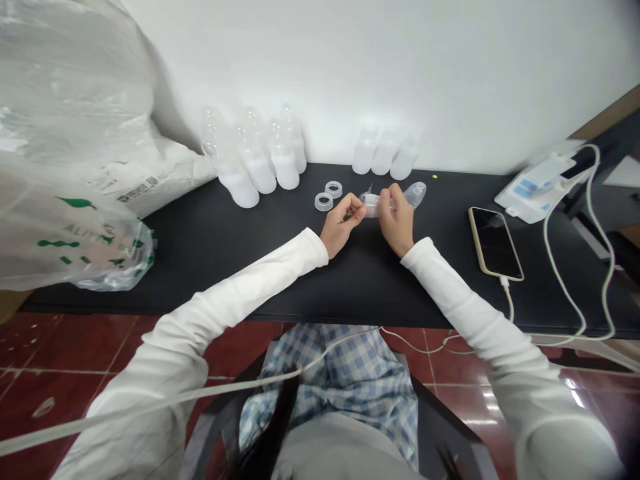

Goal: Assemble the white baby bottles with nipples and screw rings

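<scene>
Above the black table, my left hand (pixel 342 225) is closed, its thumb and fingertips pinched at the left end of a small translucent bottle part (pixel 371 205). My right hand (pixel 397 220) curls its fingers and thumb round the right side of that part. Its exact shape is partly covered by the fingers. Just past my right hand is a clear domed bottle cap (pixel 416 194); whether the hand touches it I cannot tell. To the left of my left hand, two translucent bottle collar rings (pixel 324 202) lie flat, close together.
Several white baby bottles with clear domed caps (pixel 286 172) stand at the back left. Three white bottles without caps (pixel 384 153) stand by the wall. On the right are a phone (pixel 495 243), its cable and a white power strip (pixel 535 188). Large plastic bags (pixel 75 227) fill the left side.
</scene>
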Demonstrator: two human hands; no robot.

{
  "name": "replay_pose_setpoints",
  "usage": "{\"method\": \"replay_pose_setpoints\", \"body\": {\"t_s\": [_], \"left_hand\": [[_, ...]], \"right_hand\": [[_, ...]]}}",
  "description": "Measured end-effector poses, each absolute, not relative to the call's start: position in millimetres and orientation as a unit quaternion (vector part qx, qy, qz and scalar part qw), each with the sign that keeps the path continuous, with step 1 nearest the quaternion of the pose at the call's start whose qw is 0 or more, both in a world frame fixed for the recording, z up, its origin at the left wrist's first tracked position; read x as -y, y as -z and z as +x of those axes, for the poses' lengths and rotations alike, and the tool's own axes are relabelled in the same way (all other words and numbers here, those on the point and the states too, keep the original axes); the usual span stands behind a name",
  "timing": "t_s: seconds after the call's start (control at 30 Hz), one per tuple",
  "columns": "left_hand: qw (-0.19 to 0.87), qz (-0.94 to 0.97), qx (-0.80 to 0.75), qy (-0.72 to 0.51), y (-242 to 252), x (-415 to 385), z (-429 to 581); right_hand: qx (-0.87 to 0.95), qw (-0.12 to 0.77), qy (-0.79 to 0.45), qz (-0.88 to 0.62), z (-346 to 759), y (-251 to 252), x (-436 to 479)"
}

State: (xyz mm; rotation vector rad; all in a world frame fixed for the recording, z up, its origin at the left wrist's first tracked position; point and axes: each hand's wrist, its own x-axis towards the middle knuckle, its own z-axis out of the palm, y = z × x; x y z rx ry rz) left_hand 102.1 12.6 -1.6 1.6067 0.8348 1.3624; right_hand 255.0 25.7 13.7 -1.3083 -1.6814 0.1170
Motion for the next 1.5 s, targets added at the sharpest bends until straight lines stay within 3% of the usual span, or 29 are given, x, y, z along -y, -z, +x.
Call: {"method": "replay_pose_setpoints", "body": {"t_s": [0.4,0.53,0.63,0.77,1.0,1.5], "left_hand": [[0.489,0.594,-0.341,-0.54,16,-24,99],[0.503,0.601,-0.336,-0.522,12,-25,96],[0.445,0.655,-0.321,-0.519,6,-23,94],[0.29,0.748,-0.309,-0.511,1,-19,93],[0.146,0.794,-0.325,-0.493,3,-17,91],[0.307,0.708,-0.379,-0.511,-5,-19,91]], "right_hand": [[0.811,0.367,0.038,-0.455,267,-7,-36],[0.789,0.395,-0.001,-0.471,264,-10,-32],[0.712,0.476,-0.065,-0.512,258,-13,-29],[0.634,0.545,-0.171,-0.522,255,-10,-33],[0.574,0.541,-0.345,-0.51,253,-7,-31],[0.64,0.512,-0.286,-0.497,252,-6,-32]]}}
